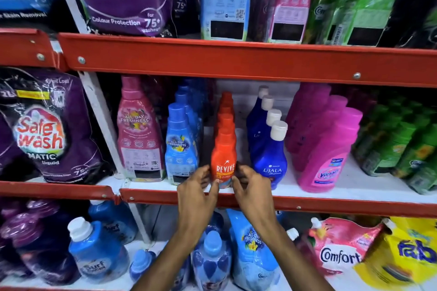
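An orange Revive bottle point(223, 160) stands upright at the front of the middle shelf point(354, 203), first in a row of like orange bottles running back. My left hand point(197, 192) curls its fingers round the bottle's left lower side. My right hand point(248, 186) curls round its right lower side. Both thumbs meet near the bottle's base, which they partly hide.
Blue Comfort bottles point(181, 146) stand close on the left, blue Ujala bottles point(269, 148) close on the right, pink Vanish bottles point(326, 153) beyond. Purple Safewash pouches point(45, 129) fill the left bay. The red shelf above point(236, 61) hangs low. Detergent bottles crowd the lower shelf.
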